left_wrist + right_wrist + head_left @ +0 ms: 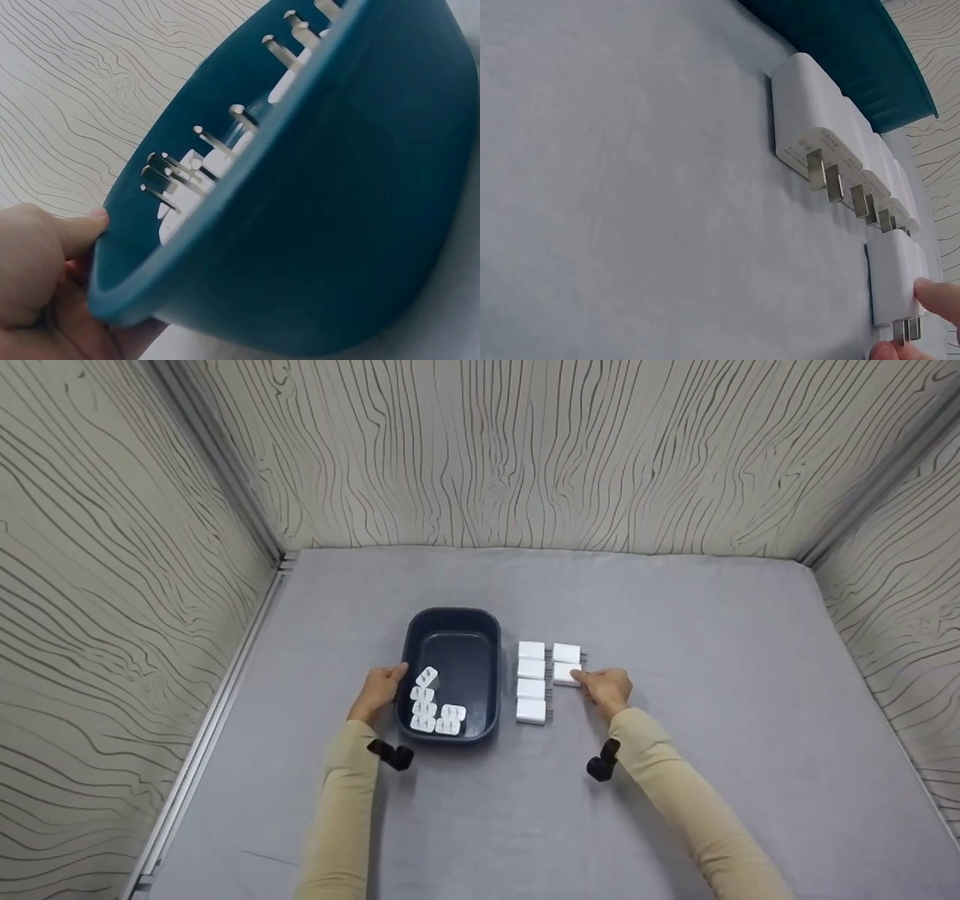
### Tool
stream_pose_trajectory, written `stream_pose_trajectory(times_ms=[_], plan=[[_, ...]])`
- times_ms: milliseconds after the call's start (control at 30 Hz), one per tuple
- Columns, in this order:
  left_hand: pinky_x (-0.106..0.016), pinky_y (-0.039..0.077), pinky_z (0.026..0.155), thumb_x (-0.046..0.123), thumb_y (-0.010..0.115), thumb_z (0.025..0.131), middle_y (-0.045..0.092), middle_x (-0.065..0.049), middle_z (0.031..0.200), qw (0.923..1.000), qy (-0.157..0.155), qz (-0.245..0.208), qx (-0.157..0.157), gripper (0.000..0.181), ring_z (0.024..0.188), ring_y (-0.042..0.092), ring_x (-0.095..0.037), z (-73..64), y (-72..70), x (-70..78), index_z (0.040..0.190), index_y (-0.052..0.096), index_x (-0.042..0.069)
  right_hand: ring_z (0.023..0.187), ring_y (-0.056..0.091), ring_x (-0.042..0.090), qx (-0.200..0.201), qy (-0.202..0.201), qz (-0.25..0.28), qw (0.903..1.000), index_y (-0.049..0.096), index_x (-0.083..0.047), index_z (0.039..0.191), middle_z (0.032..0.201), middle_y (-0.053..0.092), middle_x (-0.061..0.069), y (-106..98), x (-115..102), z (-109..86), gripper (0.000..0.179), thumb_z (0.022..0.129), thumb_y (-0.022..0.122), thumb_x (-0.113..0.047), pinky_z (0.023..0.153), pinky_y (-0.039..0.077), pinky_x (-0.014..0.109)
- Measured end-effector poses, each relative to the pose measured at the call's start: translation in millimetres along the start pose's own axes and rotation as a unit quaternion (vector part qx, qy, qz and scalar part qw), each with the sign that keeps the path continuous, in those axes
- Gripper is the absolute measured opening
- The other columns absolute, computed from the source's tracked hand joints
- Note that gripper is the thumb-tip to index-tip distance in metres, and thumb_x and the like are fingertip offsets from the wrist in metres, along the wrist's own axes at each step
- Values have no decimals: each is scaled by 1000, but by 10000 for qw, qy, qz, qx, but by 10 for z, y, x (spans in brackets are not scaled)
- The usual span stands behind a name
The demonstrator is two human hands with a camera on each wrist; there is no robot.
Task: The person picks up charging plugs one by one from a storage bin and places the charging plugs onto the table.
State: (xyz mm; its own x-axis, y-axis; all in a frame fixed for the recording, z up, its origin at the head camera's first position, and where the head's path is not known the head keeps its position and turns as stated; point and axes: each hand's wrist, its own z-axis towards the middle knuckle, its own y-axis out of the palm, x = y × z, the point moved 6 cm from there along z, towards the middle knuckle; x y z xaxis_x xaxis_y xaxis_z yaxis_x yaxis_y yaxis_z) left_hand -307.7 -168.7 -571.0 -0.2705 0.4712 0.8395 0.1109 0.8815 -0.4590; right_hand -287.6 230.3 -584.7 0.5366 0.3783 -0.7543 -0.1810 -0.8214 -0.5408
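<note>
My left hand (377, 692) grips the left rim of a dark blue plastic basin (496, 675), thumb over the edge and fingers bent underneath, as the left wrist view shows. Inside lie several white plug chargers (424, 709), prongs up, grouped toward the near left. On the table to the right, several more white chargers (531, 689) form a column, their prongs pointing right. Beside that column, my right hand (606, 687) pinches a charger (892, 277) at its prong end, the thumb on its top face. Another charger (567, 652) sits just beyond it.
A grey cloth (480, 825) covers the table. Wood-grain patterned walls (495, 457) stand at the back and both sides, with metal rails (217, 465) at the corners. A black wrist camera (391, 754) is strapped to each forearm.
</note>
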Motion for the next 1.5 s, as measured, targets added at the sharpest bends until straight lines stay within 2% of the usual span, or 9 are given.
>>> stream_pose_trajectory(times_ms=[233,300,400,500,700,767,1067,1300,1500], plan=[[-22,34,61,26,47,102,40,6,63,10000,-58,-32,-70,41,66,40,-10,35,24,21,64,47,12,51,49,4,72,-26,299,9995,62,2,97,58,53,-7,-35,-2,-58,32,82,75,-24,50,41,18],[-22,33,61,26,47,102,39,6,62,10000,-58,-57,-16,42,65,40,-10,33,15,24,62,46,13,50,49,4,-8,-30,408,9992,58,-2,94,57,53,-7,-7,-20,-94,27,83,74,-21,49,40,18],[-22,31,58,26,47,102,35,7,57,10000,-51,-46,22,46,60,37,-10,25,2,24,58,35,15,51,51,4,-205,-122,449,9987,58,-2,92,58,54,-7,56,-68,-168,23,84,72,-19,48,41,19],[-22,32,58,25,47,102,36,7,57,10000,-42,-72,50,47,60,38,-9,14,-9,17,57,35,16,53,53,4,-366,-290,456,9979,59,-2,91,62,56,-6,121,-119,-252,20,84,71,-16,50,43,18],[-21,37,67,26,47,102,48,3,71,9998,-138,-104,45,37,74,45,-11,-4,-19,-13,70,55,10,55,55,4,-489,-731,513,9948,61,0,87,64,57,-5,227,-196,-376,11,84,67,-9,53,47,17],[-21,37,69,27,47,102,49,3,73,9997,-210,-127,27,35,76,45,-11,-5,-18,-20,73,56,9,55,56,4,-519,-893,482,9935,61,1,87,64,58,-5,265,-229,-412,9,84,65,-7,53,48,17],[-22,35,63,26,47,102,41,5,63,9997,-151,-191,34,42,66,42,-10,-3,-1,-11,61,42,14,52,55,3,-827,-1646,487,9817,63,3,85,64,59,-1,458,-454,-684,7,81,66,-2,52,48,16],[-21,37,62,26,49,101,42,5,62,9996,-169,-163,123,40,65,44,-9,-14,-11,-24,65,51,10,51,54,3,-1014,-1866,598,9754,62,6,83,66,59,3,545,-544,-843,7,80,66,2,51,48,15],[-21,35,60,29,47,102,39,4,63,9998,-142,67,91,44,65,43,-11,-24,-6,10,60,39,16,51,53,2,-1107,-2070,702,9695,62,7,81,66,61,5,601,-628,-918,5,78,65,6,51,48,16]])
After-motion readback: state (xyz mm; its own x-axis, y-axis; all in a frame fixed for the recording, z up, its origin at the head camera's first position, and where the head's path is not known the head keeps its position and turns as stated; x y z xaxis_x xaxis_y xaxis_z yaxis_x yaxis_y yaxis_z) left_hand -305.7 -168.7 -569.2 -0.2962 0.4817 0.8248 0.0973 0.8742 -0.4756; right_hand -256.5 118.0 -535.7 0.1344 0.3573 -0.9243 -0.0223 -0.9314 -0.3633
